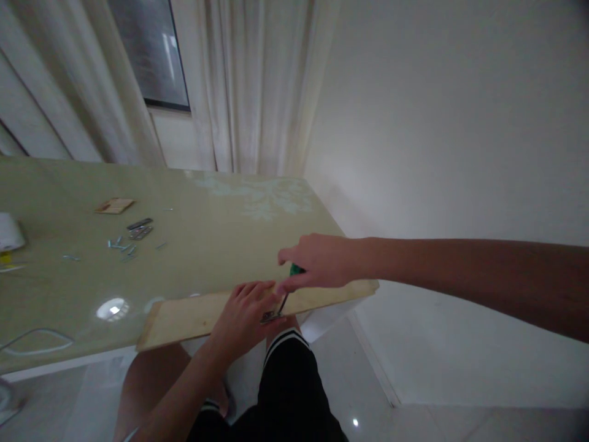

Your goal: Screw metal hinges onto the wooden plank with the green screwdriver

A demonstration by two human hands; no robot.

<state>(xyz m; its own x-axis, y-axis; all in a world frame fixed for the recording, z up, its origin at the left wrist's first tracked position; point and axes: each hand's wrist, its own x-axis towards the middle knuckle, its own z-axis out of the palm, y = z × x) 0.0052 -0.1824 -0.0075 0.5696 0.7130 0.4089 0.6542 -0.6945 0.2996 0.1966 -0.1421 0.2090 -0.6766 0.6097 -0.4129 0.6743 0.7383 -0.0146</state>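
A pale wooden board [184, 319] lies along the near edge of the table [207, 233] and sticks out past its corner. My left hand [243, 316] rests on the board with its fingers pressed down beside a small metal hinge [271, 317]. My right hand [317, 263] is closed round the green handle of a screwdriver [289, 282]. The screwdriver's thin shaft slants down to the hinge.
Loose screws [122, 245] and metal hinges [140, 228] lie at the left of the table, with a small wooden piece [115, 205] behind them. A white object [10, 232] sits at the far left edge. Curtains and a wall stand behind.
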